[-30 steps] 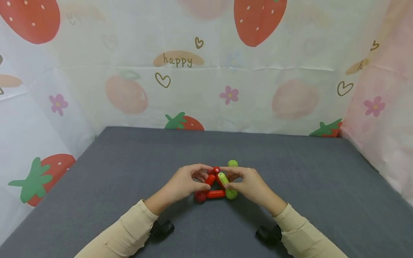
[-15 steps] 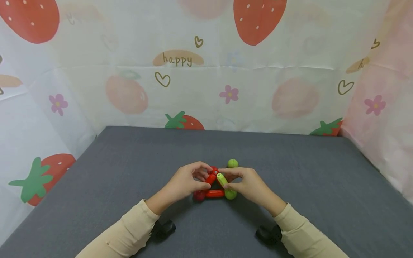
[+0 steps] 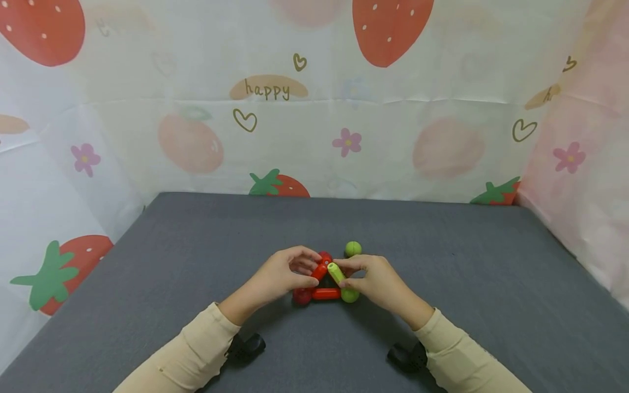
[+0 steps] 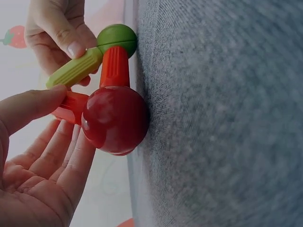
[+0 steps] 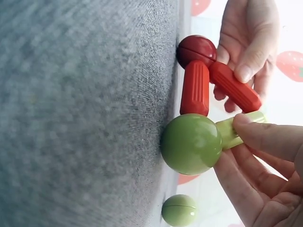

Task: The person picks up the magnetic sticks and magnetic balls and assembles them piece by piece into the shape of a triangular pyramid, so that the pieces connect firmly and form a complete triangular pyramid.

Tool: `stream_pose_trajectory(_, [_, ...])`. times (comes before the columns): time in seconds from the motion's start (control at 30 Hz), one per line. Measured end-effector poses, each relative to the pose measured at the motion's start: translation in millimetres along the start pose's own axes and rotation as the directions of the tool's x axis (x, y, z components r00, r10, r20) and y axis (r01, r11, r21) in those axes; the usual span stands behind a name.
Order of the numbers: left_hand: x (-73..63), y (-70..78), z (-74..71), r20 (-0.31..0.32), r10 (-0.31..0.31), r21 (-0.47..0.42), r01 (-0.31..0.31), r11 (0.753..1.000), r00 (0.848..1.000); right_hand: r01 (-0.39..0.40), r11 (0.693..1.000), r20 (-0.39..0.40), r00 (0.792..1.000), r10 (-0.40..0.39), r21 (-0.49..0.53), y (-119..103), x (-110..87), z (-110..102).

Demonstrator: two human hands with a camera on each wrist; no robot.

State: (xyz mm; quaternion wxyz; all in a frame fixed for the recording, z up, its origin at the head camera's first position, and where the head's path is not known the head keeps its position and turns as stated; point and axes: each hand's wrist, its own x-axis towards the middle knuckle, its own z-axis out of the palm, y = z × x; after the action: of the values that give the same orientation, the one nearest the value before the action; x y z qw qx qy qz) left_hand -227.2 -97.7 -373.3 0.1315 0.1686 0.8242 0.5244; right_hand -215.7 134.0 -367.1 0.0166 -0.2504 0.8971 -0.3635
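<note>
My left hand (image 3: 282,275) pinches a leaning red toy stick (image 4: 71,108) between thumb and fingers. Its lower end meets a dark red ball (image 4: 116,120) on the table. Opposite, my right hand (image 3: 375,278) pinches a lime stick (image 3: 336,274) rising from a green ball (image 5: 191,144). A second red stick (image 3: 326,293) lies low, joining the two balls. Both held sticks tilt inward, their upper ends close together in the head view. Just behind those ends shows another red piece (image 3: 325,256), near the left fingertips and partly hidden.
A separate light green ball (image 3: 352,249) sits behind the right hand. The dark grey table (image 3: 196,234) reaches back to a fruit-printed cloth (image 3: 383,164). Black wrist devices (image 3: 248,347) hang under the beige sleeves (image 3: 189,349).
The red piece behind the stick tops has shifted slightly left, and the red length seen inside the triangle earlier no longer shows. Both hands keep their pinches almost in place.
</note>
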Motion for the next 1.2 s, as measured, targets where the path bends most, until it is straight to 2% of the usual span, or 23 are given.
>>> stream_pose_trajectory(0.2, [1.2, -2.3, 0.1, 0.022, -0.008, -0.066, 0.010, 0.998, 1.000, -0.012, 1.000, -0.001, 1.000, 0.012, 0.009, -1.3, 0.0, 0.8])
stream_pose_trajectory(0.5, [3.4, -6.3, 0.3, 0.016, -0.022, -0.099, 0.024, 0.995, 1.000, -0.031, 0.999, 0.011, 0.999, 0.031, 0.010, 0.0, 0.8, 0.7])
stream_pose_trajectory(0.67, [3.3, -6.7, 1.0, 0.005, -0.042, -0.113, 0.042, 0.993, 0.999, -0.063, 0.998, 0.009, 0.998, 0.063, 0.015, -0.2, 2.5, 1.5])
stream_pose_trajectory(0.8, [3.0, -6.4, 1.0, 0.005, -0.035, -0.115, 0.035, 0.993, 0.999, -0.090, 0.995, 0.008, 0.996, 0.090, 0.034, -1.2, 4.1, 2.1])
stream_pose_trajectory(1.07, [2.4, -4.9, 1.5, -0.003, -0.013, -0.115, 0.013, 0.993, 1.000, -0.043, 0.999, 0.024, 0.999, 0.043, 0.024, 0.8, 3.7, 0.9])
stream_pose_trajectory(1.2, [3.0, -5.4, 1.9, 0.002, -0.010, -0.123, 0.010, 0.992, 1.000, -0.043, 0.999, 0.024, 0.999, 0.043, 0.020, 1.4, 3.4, 0.3])
